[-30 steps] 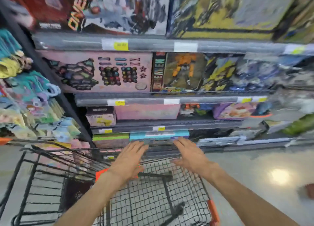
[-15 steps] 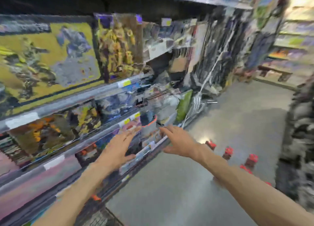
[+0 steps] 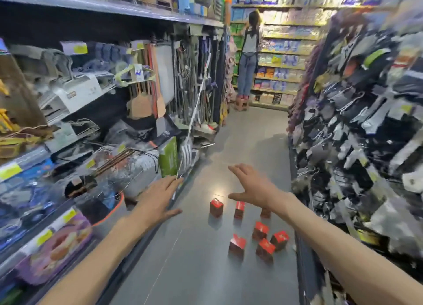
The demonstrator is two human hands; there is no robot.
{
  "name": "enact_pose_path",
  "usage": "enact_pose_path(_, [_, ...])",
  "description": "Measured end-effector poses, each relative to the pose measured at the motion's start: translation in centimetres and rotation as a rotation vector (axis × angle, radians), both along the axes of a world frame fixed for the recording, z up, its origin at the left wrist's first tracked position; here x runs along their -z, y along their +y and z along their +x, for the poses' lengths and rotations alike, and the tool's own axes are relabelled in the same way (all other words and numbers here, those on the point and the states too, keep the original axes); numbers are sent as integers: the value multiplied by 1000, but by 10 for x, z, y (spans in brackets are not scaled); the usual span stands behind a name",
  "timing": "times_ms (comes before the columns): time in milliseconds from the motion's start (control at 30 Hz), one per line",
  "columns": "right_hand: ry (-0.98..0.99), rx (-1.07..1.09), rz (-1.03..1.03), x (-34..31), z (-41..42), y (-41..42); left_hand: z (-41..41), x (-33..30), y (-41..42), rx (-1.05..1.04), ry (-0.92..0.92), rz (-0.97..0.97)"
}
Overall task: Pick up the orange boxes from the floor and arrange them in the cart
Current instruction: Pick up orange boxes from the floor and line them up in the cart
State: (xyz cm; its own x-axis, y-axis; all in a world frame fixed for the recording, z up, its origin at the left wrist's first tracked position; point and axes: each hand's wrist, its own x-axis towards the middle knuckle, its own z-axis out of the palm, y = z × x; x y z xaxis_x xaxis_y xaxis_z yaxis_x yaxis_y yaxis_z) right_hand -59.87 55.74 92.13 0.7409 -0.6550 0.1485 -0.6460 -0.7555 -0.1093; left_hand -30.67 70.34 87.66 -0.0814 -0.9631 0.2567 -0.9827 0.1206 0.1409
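While both my hands are out in front of me, they hold nothing. My left hand is in the middle left of the frame, flat, with fingers spread wide. My right hand is in the middle, open too, with the thumb sticking out.

Seven boxes that I can count sit on the floor, in the lower middle of the frame. Three stand in a row just under my right hand, and one of them is partly hidden by my wrist. Four more sit close together nearer to me. I can't see the cart now.

Each box is small, with flat sides and sharp corners. They look like thin card, red-orange on top and darker on the sides. I think they are light and stiff, but could squash if I squeeze hard. I would pinch one by two opposite sides, gently. Smooth and gray, the floor shines a bit.
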Motion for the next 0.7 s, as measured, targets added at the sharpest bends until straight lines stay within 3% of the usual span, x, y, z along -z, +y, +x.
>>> enact_pose_path(433, [-39, 303, -13, 18, -27, -198, 20, 17, -291, 309, -88, 17])
enact_pose_path(700, [-77, 422, 40, 59, -20, -304, 41, 72, -445, 411, -75, 135])
